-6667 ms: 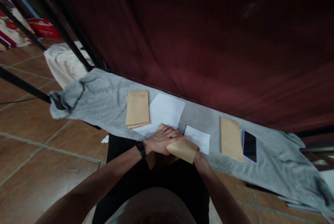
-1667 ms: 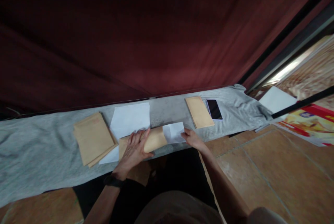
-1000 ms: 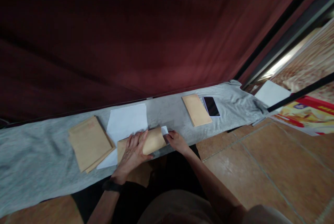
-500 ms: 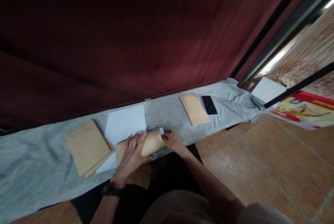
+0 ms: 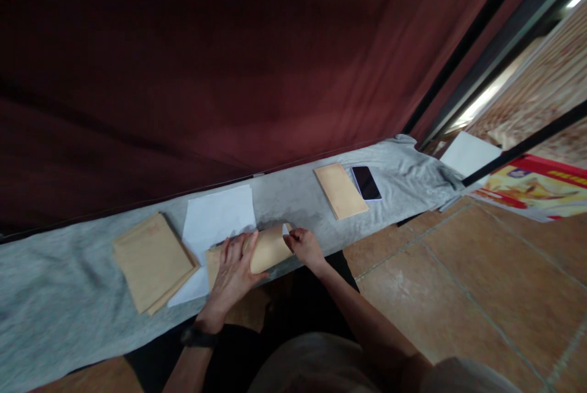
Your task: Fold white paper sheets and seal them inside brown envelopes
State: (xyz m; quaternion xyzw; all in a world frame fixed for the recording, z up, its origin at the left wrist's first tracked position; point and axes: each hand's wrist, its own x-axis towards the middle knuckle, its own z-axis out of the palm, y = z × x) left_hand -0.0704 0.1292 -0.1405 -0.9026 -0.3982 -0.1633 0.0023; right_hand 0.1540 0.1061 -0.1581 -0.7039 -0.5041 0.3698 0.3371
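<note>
A brown envelope [image 5: 270, 247] lies on the grey cloth [image 5: 68, 295] in front of me. My left hand [image 5: 235, 267] rests flat on its left half, fingers spread. At the envelope's right end my right hand [image 5: 304, 245] pinches a folded white paper [image 5: 285, 229], of which only a small corner shows; the rest is inside the envelope.
A stack of brown envelopes [image 5: 150, 260] and a white sheet [image 5: 217, 217] lie to the left. Further right are one more brown envelope [image 5: 339, 190] and a black phone [image 5: 365, 182]. A dark red curtain [image 5: 229, 63] hangs behind. Tiled floor [image 5: 458, 283] lies to the right.
My right hand has slid the folded white paper leftward into the envelope, until only a corner sticks out. My left hand has stayed on the envelope.
</note>
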